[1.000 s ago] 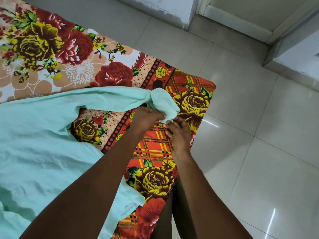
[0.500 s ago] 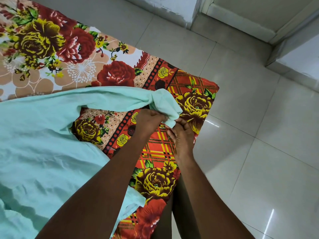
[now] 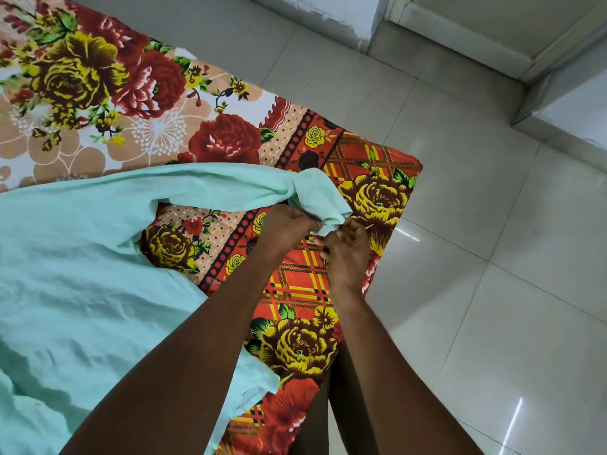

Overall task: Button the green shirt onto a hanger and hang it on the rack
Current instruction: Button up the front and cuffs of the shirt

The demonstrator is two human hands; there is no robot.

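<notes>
The pale green shirt [image 3: 75,277] lies spread over the left part of a flowered bed sheet [image 3: 108,103]. One long sleeve stretches right to its cuff [image 3: 323,198] near the bed's corner. My left hand [image 3: 285,229] grips the cuff's lower edge with curled fingers. My right hand [image 3: 346,254] pinches the same cuff edge from the right, fingertips meeting the left hand's. The button itself is hidden by my fingers. No hanger or rack is in view.
The bed's corner [image 3: 410,165] ends at a glossy tiled floor [image 3: 492,257] on the right. A white wall base and a door frame [image 3: 460,24] run along the top right. My legs show below, between bed and floor.
Both hands stay at the cuff, with only small finger movements. The view has shifted slightly.
</notes>
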